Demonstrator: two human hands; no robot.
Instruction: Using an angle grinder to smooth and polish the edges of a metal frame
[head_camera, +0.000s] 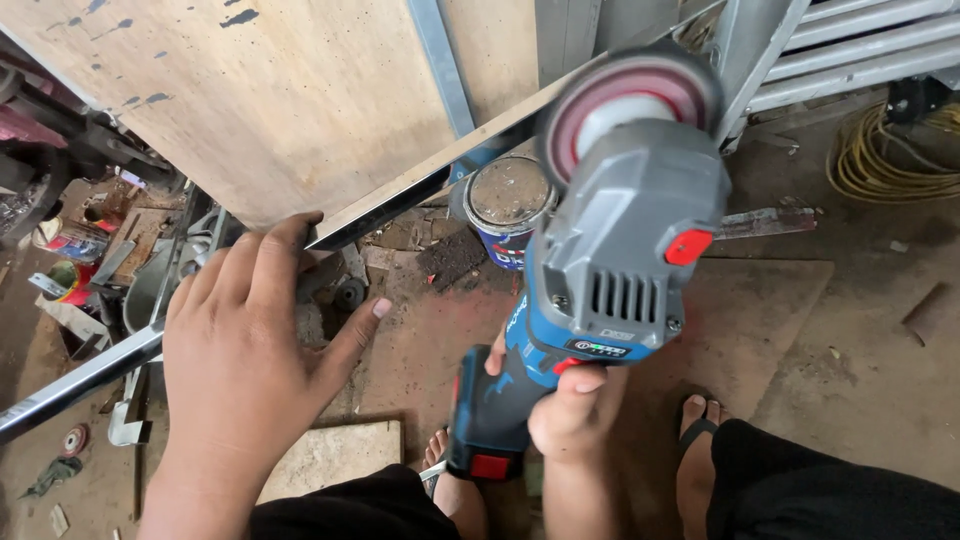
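My right hand (568, 412) grips the blue and grey body of a cordless angle grinder (610, 270). Its red disc (628, 100) is blurred from spinning and rests against a long shiny metal bar (420, 185). The bar runs diagonally from lower left to upper right. My left hand (245, 350) lies flat over the bar's middle, fingers spread, pressing on it. A wooden board (270, 100) stands just behind the bar.
A dirty paint can (505, 205) stands on the floor beneath the bar. Metal scraps and tools (110, 270) litter the left side. A yellow coiled cable (885, 150) lies at the upper right. My feet in sandals (700, 440) are below.
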